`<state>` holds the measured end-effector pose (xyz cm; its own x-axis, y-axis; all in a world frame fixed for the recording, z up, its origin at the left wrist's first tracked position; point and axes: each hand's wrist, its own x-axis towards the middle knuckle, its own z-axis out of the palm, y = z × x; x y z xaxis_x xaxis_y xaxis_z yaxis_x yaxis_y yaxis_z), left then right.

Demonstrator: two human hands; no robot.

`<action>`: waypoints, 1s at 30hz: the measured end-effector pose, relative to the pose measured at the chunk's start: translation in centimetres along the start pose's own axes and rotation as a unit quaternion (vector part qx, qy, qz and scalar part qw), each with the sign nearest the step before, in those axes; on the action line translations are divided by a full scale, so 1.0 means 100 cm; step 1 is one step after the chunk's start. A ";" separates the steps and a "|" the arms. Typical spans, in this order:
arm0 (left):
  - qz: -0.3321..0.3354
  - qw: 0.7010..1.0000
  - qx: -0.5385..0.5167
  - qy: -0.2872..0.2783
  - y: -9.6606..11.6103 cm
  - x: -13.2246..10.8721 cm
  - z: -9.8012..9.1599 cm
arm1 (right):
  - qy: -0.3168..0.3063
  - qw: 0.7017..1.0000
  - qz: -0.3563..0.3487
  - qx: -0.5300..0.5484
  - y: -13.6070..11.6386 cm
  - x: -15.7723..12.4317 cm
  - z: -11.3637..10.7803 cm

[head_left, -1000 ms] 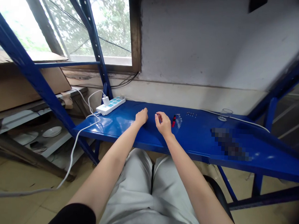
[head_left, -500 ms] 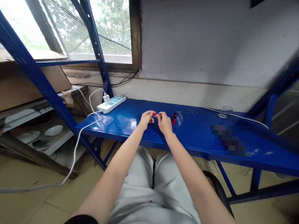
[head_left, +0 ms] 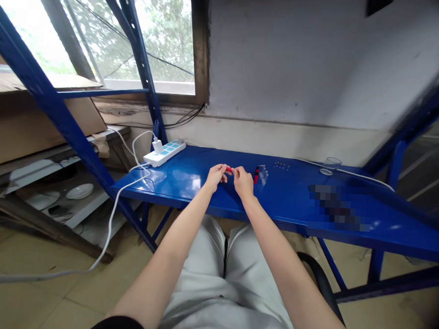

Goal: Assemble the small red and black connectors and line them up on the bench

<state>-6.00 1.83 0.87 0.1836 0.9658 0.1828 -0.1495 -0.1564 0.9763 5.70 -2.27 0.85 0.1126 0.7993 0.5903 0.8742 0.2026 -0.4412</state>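
Observation:
A small red stick-shaped piece [head_left: 228, 169] is held above the blue table between both hands; its exact kind is too small to make out. My left hand [head_left: 215, 176] grips its left part with closed fingers. At the other end, my right hand [head_left: 243, 182] pinches with thumb and fingertips, which partly hide it. Just right of my right hand lies a red and black object [head_left: 256, 175] on the table. Clear small plastic pieces [head_left: 263, 175] lie beside it. Farther back, several tiny light parts [head_left: 281, 166] are set out in rows.
A white power strip [head_left: 164, 153] with a plugged-in cord sits at the table's [head_left: 174, 177] back left. Toward the back right stands a clear glass [head_left: 330, 165]. A blurred-out dark object [head_left: 337, 207] lies at the right. Blue rack posts [head_left: 137, 57] rise at the left.
Both hands stay nearly in place around the red piece. My right hand has shifted very slightly to the right and toward me; the camera view has also moved a little.

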 end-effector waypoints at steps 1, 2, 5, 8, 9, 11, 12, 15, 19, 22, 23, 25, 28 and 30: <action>0.000 1.000 0.001 0.003 0.000 0.000 0.000 | 0.002 1.000 0.002 0.000 0.000 0.000 0.000; 0.000 1.000 0.001 0.010 0.000 0.000 0.000 | 0.003 1.000 0.005 -0.001 0.000 0.000 0.000; -0.001 0.999 -0.012 0.047 0.002 -0.001 -0.001 | 0.006 1.000 0.024 -0.002 0.000 0.000 0.000; -0.005 0.996 -0.032 0.079 0.003 -0.001 -0.003 | -0.003 0.999 0.030 0.020 0.001 0.000 0.000; -0.003 0.996 -0.039 0.082 0.003 -0.001 -0.004 | -0.010 0.999 0.025 0.033 0.002 0.000 0.000; 0.004 0.995 -0.056 0.082 0.002 0.000 -0.005 | -0.026 0.998 0.015 0.064 0.003 -0.001 0.001; 0.008 0.995 -0.063 0.079 0.002 0.000 -0.005 | -0.034 0.997 0.012 0.075 0.004 -0.001 0.001; 0.010 0.997 -0.061 0.051 0.001 -0.001 -0.003 | -0.054 0.995 0.016 0.079 0.004 -0.001 0.001; 0.016 0.999 -0.026 0.041 0.002 -0.003 0.000 | -0.076 0.997 0.017 0.014 0.002 -0.001 0.000; 0.029 0.996 -0.021 0.084 0.003 -0.003 -0.001 | -0.093 0.995 0.006 -0.029 0.001 0.000 0.001; 0.034 0.994 -0.022 0.105 0.002 -0.002 -0.001 | -0.091 0.995 0.005 -0.035 0.002 0.000 0.001; 0.046 0.988 -0.017 0.147 0.001 0.000 -0.003 | -0.069 0.997 0.012 -0.031 0.004 0.000 0.001; 0.077 0.983 0.044 0.164 -0.005 0.003 -0.005 | -0.026 0.999 0.041 0.016 0.010 0.002 0.003; 0.099 0.977 0.131 0.139 -0.010 0.004 -0.005 | -0.018 0.996 0.071 0.055 0.013 0.003 0.004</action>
<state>-6.28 2.52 -0.13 -0.1003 0.9244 0.3681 0.1054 -0.3580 0.9278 6.72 -1.56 0.17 0.2128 0.8440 0.4923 0.7939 0.1443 -0.5906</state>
